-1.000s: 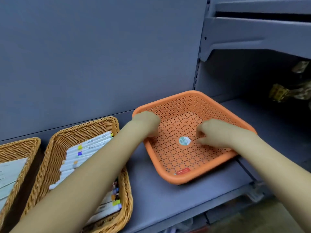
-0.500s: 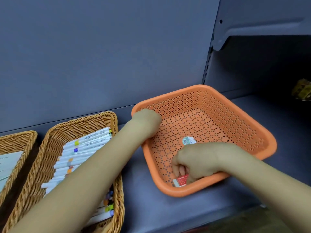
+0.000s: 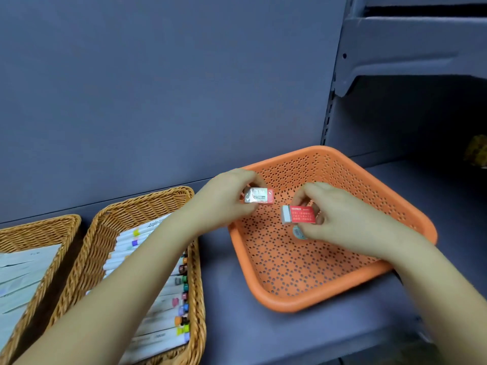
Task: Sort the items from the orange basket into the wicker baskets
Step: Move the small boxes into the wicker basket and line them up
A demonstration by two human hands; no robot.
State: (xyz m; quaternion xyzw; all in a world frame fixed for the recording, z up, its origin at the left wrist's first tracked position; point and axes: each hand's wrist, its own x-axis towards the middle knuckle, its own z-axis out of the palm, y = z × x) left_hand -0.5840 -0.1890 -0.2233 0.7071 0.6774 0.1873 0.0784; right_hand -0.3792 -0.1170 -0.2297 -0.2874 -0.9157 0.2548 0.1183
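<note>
An orange perforated basket point(image 3: 342, 293) sits on the grey shelf, with only a round sticker on its floor. My left hand point(image 3: 226, 198) pinches a small eraser in a red and white sleeve point(image 3: 259, 196) above the basket's left corner. A second red-sleeved eraser point(image 3: 299, 214) is pinched by my right hand point(image 3: 340, 219) over the basket's middle. To the left stands a wicker basket point(image 3: 147, 204) filled with several white markers with coloured caps. Another wicker basket point(image 3: 39, 230) at the far left holds flat white packets.
The grey shelf point(image 3: 232, 325) runs under all baskets, its front edge near the bottom. A grey back panel rises behind. At the right, an upright post and a shelf bracket point(image 3: 369, 61) jut out. A yellow object point(image 3: 477, 151) lies at the far right.
My right hand dropped to the near corner of the orange basket, picked up a red eraser and lifted it. My left hand left the rim and now holds another eraser.
</note>
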